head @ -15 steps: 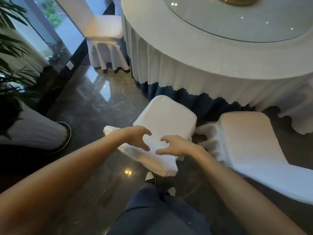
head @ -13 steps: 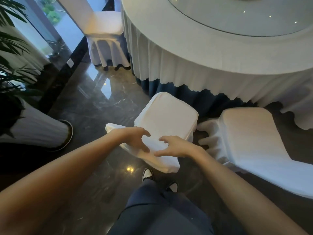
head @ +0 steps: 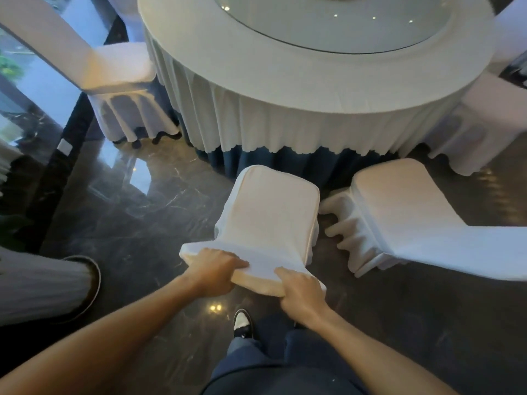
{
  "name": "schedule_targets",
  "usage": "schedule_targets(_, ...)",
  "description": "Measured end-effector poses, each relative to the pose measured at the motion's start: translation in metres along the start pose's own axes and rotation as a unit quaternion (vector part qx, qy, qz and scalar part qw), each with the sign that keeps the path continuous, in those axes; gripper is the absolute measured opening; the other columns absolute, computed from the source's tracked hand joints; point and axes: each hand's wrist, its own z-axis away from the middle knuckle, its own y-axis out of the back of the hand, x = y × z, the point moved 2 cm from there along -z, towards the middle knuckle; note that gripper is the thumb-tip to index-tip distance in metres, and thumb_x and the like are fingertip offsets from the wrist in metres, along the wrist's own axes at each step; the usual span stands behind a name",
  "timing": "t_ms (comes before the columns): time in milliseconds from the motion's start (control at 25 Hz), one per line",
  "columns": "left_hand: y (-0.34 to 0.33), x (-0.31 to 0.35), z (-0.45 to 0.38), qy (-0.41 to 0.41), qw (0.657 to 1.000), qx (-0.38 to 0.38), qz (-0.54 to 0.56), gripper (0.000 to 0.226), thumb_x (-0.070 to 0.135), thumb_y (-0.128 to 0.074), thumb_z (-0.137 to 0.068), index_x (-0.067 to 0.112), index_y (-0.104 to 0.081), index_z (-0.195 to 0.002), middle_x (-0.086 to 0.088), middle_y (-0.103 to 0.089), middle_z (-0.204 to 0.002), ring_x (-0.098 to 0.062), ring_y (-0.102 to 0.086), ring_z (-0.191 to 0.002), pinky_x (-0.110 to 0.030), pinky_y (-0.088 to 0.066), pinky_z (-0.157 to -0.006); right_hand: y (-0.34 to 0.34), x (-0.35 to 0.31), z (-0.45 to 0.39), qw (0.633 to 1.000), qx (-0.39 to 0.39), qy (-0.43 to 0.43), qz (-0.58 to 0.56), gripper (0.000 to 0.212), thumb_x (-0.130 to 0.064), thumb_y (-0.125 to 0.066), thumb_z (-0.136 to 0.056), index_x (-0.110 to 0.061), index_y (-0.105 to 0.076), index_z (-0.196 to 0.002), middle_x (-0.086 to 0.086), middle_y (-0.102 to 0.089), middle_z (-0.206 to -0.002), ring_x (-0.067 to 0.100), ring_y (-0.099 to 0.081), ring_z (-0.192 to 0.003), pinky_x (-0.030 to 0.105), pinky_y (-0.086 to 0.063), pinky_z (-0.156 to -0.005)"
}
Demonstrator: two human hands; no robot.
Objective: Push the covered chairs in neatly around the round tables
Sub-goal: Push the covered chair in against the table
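Closed left hand (head: 212,276) and right hand (head: 299,297), loosely poised moments before, firmly onto covered chair (head: 271,212) backrest, ready to push toward round table (head: 285,81).

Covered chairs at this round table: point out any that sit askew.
The held chair is angled and still clear of the round table. Its right-hand neighbour is also turned askew. Both hands, left hand and right hand, grip its backrest top.

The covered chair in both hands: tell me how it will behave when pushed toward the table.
The chair will probably slide easily, since the dark floor looks polished. Its loose white cover may shift or bunch under the left hand and right hand, which grip the backrest top. Pushed that high, it could tip forward rather than glide, so keep the push low and steady.
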Motion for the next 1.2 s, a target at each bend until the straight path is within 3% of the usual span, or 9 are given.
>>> schedule_targets(120,0.011,-0.005,-0.018,-0.022,0.999,0.044,0.021,0.050,0.034,-0.057,-0.079,0.042,-0.061,-0.128,0.014,-0.068,-0.123,-0.014,-0.063,-0.113,-0.036,-0.049,-0.093,0.005,0.008,-0.010,0.998,0.059,-0.027,-0.010,0.032,-0.017,-0.060,-0.079,-0.024,-0.058,-0.110,-0.002,-0.068,-0.105,0.027,-0.063,-0.097,0.033,-0.039,-0.068)
schedule_targets(320,0.047,0.001,-0.076,-0.023,0.994,0.079,0.067,0.030,0.032,-0.060,-0.084,0.040,-0.068,-0.112,0.011,-0.072,-0.099,-0.014,-0.066,-0.086,-0.033,-0.054,-0.080,0.044,0.049,-0.053,0.991,0.113,-0.063,-0.017,0.012,-0.020,-0.059,-0.080,-0.024,-0.059,-0.091,-0.001,-0.067,-0.086,0.025,-0.065,-0.079,0.029,-0.036,-0.060)
schedule_targets(560,0.091,0.006,-0.160,0.005,0.995,0.094,0.038,0.019,0.032,-0.055,-0.084,0.035,-0.069,-0.097,0.007,-0.070,-0.084,-0.017,-0.061,-0.072,-0.032,-0.050,-0.067,0.099,0.099,-0.113,0.990,0.128,-0.063,-0.009,0.012,-0.016,-0.059,-0.081,-0.020,-0.061,-0.092,0.000,-0.065,-0.082,0.025,-0.062,-0.076,0.029,-0.036,-0.059)
schedule_targets(680,0.110,0.017,-0.205,0.026,0.994,0.098,0.046,0.019,0.034,-0.056,-0.084,0.037,-0.069,-0.098,0.007,-0.070,-0.084,-0.017,-0.061,-0.072,-0.034,-0.050,-0.068,0.126,0.136,-0.145,0.990,0.124,-0.069,-0.012,0.011,-0.014,-0.061,-0.081,-0.020,-0.061,-0.090,0.000,-0.064,-0.084,0.025,-0.062,-0.079,0.028,-0.034,-0.059)
schedule_targets(920,0.152,0.025,-0.287,0.078,0.985,0.133,0.081,0.025,0.030,-0.059,-0.082,0.041,-0.070,-0.102,0.007,-0.069,-0.081,-0.017,-0.061,-0.070,-0.032,-0.043,-0.063,0.176,0.199,-0.222,0.990,0.126,-0.060,-0.004,0.012,-0.019,-0.063,-0.083,-0.022,-0.063,-0.095,0.003,-0.068,-0.089,0.026,-0.064,-0.082,0.041,-0.054,-0.068)
schedule_targets(1200,0.186,0.024,-0.347,0.141,0.971,0.153,0.116,0.026,0.026,-0.059,-0.079,0.041,-0.073,-0.095,0.005,-0.066,-0.071,-0.019,-0.060,-0.063,-0.032,-0.044,-0.060,0.216,0.237,-0.280,0.993,0.117,-0.026,-0.004,0.013,-0.019,-0.066,-0.083,-0.024,-0.065,-0.096,0.000,-0.067,-0.086,0.022,-0.063,-0.079,0.037,-0.053,-0.066)
